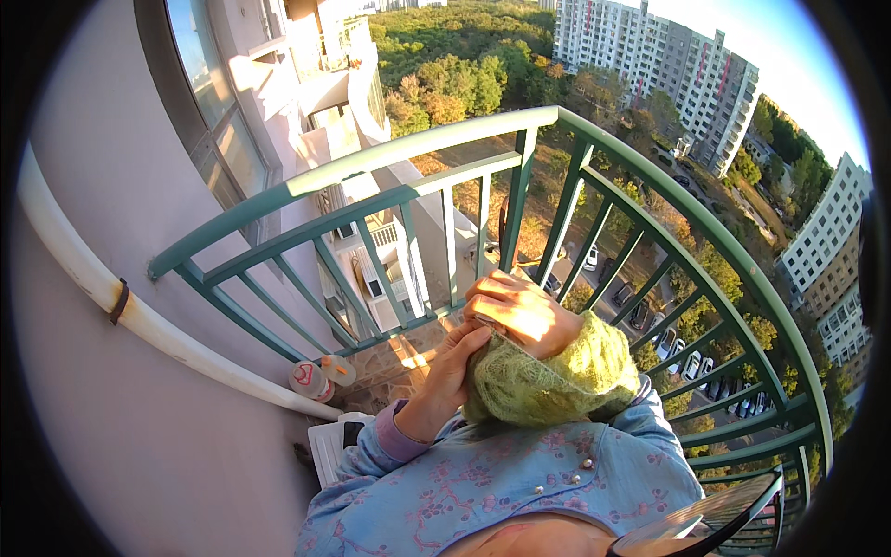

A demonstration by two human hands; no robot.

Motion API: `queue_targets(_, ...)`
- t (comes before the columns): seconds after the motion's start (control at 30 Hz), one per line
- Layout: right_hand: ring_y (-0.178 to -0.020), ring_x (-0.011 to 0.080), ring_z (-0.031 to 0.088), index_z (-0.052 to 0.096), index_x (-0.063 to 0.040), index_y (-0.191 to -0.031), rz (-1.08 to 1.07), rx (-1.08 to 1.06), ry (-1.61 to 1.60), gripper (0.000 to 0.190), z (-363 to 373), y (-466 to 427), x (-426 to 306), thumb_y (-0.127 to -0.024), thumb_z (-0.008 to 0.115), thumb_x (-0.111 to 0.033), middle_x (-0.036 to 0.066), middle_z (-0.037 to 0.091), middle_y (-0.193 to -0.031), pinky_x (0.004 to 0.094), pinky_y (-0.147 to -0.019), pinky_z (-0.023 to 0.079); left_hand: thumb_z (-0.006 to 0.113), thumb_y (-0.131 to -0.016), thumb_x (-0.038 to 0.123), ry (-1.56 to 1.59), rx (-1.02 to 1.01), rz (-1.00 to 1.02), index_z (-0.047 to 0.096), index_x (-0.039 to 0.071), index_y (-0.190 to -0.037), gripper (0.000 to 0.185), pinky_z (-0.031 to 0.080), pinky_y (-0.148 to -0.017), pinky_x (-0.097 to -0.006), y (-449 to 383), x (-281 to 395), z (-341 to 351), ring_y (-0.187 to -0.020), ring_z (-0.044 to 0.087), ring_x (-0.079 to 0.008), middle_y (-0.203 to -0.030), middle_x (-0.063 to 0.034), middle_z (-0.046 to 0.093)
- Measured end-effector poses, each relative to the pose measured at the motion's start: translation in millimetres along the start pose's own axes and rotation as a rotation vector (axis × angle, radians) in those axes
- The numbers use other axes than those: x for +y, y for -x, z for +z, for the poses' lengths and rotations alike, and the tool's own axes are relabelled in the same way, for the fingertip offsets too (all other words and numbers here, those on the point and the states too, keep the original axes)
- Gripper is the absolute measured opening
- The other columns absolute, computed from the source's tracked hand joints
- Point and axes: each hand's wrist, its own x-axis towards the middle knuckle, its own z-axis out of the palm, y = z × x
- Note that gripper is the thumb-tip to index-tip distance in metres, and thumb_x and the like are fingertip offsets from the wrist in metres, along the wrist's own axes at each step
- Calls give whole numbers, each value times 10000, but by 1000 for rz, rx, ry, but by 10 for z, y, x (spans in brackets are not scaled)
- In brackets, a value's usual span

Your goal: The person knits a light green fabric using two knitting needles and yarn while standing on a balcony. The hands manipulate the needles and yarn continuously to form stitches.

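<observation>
My left hand (445,372) pinches the edge of a yellow-green knitted piece (529,390) between thumb and fingers, in front of my chest. Just beyond it is my right hand (525,313), its fingers curled down at the same edge and close to the left fingertips. The knit wraps around my right wrist and forearm. What lies under the right fingers is mostly hidden; a thin edge shows between the two hands. Sleeves of a blue floral shirt (480,480) cover my arms.
A green metal balcony railing (418,188) curves around the front and right. At left are a wall (174,418) and a white pipe (188,341). Plastic bottles (312,381) stand on the tiled floor (372,369) beside a white appliance-like box (324,445). Parked cars (689,365) lie far below.
</observation>
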Motion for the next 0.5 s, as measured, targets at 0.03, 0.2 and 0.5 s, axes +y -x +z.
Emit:
queue_targets(0.03,-940,322,548,600,-26,-1040,-43,-29,-24,313,-8,-4,-17,-748,659,-123,126,569,-1034,405,-813,478,629,-944,130,-2,32,-3,657,39,-1048,141,554,-822,-284,8,-20,-3,-914,665,-146,-1015,-53,688)
queue_targets(0.2,-810,238,534,704,-105,-1000,-84,316,226,351,-26,181,-13,-666,694,-213,16,571,-896,346,-699,418,606,-947,120,-24,-3,32,654,47,-1029,120,560,-805,-288,0,13,-25,-891,672,-154,-998,-66,692)
queue_targets(0.5,-717,159,517,746,-147,-825,-168,495,294,275,86,468,122,-573,693,-244,-25,578,-821,326,-719,373,591,-963,130,-56,2,62,645,41,-1025,121,542,-746,-262,-44,33,-27,-843,664,-128,-955,-45,687)
